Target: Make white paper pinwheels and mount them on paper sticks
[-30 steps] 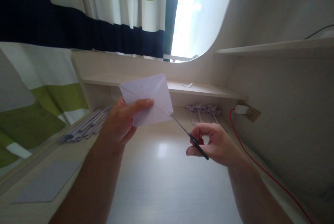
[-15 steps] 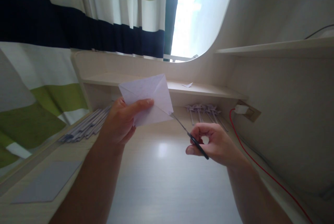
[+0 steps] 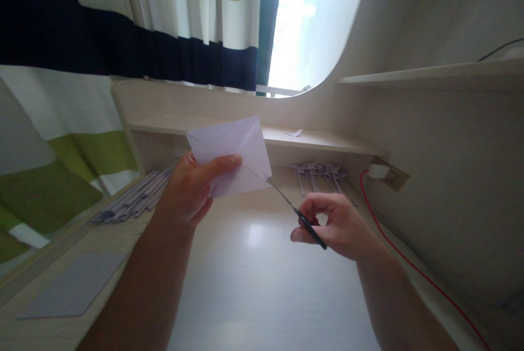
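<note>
A white square of paper (image 3: 229, 141) with diagonal creases is held up above the desk. My left hand (image 3: 194, 187) grips its lower left part, thumb lying across the front and fingers behind. In my right hand (image 3: 327, 222) is a pair of scissors (image 3: 310, 228) with black handles, my thumb and fingers closed around them. The thin blades point up and left, and their tips meet the paper at its lower right corner. How far the blades are spread is too fine to tell.
Rolled paper sticks (image 3: 137, 198) lie in a pile at left, behind a flat grey sheet (image 3: 73, 285). Several paper pinwheels (image 3: 317, 171) on sticks lie under the shelf (image 3: 327, 141), which bears a small folded paper (image 3: 293, 134). A red cable (image 3: 403, 258) runs from a white plug (image 3: 377, 171).
Almost nothing differs. The scissors and my right hand have shifted by a hair; the paper and my left hand stay in place.
</note>
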Motion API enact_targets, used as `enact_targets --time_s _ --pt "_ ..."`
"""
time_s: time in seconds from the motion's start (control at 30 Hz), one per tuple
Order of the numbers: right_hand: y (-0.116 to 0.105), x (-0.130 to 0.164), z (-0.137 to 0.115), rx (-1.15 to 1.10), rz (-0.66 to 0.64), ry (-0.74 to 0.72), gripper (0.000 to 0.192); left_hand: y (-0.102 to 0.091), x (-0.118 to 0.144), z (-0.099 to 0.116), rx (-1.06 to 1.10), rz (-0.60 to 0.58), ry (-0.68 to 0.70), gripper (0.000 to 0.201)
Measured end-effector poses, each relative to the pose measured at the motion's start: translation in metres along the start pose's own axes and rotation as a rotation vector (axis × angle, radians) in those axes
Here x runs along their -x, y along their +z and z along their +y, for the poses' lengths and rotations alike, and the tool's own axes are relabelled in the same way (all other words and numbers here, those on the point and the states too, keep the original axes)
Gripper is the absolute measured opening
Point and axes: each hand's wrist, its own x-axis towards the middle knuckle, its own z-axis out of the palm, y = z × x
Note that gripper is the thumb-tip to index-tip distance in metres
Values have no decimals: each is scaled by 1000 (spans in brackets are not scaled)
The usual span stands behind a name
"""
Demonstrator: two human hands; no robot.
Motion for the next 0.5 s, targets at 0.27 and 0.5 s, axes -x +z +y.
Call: enact_targets --time_s 0.27,0.5 --pt "-1 0 -1 13 0 -2 45 1 0 1 -4 -23 14 20" --pt "1 -1 -2 1 11 4 48 0 0 1 1 -25 21 21"
